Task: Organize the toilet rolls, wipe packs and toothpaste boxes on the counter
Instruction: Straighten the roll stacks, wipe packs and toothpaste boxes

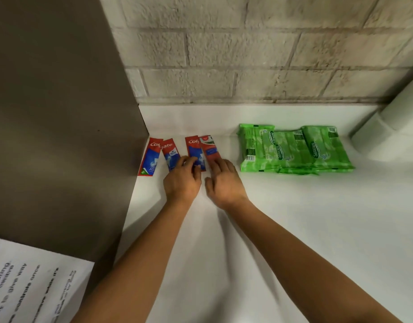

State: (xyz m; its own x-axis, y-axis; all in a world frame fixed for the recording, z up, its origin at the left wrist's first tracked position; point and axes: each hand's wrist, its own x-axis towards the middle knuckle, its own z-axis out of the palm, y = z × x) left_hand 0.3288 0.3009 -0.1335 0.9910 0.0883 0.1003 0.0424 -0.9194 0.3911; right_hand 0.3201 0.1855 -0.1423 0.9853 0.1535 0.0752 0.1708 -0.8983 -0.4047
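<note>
We see four toothpaste boxes lying flat in a row on the white worktop point(282, 206), close to the brown panel point(61, 113) at its left end. Each box has its long axis running from near us toward the brick wall point(247, 54), with the red brand end pointing at the wall. The first box point(150, 157) leans slightly, its far end tipped rightward, and it sits just beside the panel. The second box point(170, 155) overlaps its far corner. The third box point(195, 151) and the fourth box point(210, 150) lie touching each other, the fourth angled a little left at its far end.

Our left hand point(183, 180) rests open with fingers spread over the near ends of the second and third boxes, pressing rather than gripping. Our right hand point(224, 180) lies open too, fingertips on the near end of the fourth box.

To the right, apart from the boxes, the green wipe packs point(294, 150) sit overlapped in a row, long axes also pointing toward the wall. The white toilet rolls point(391, 122) stand at the far right edge, against the wall.
</note>
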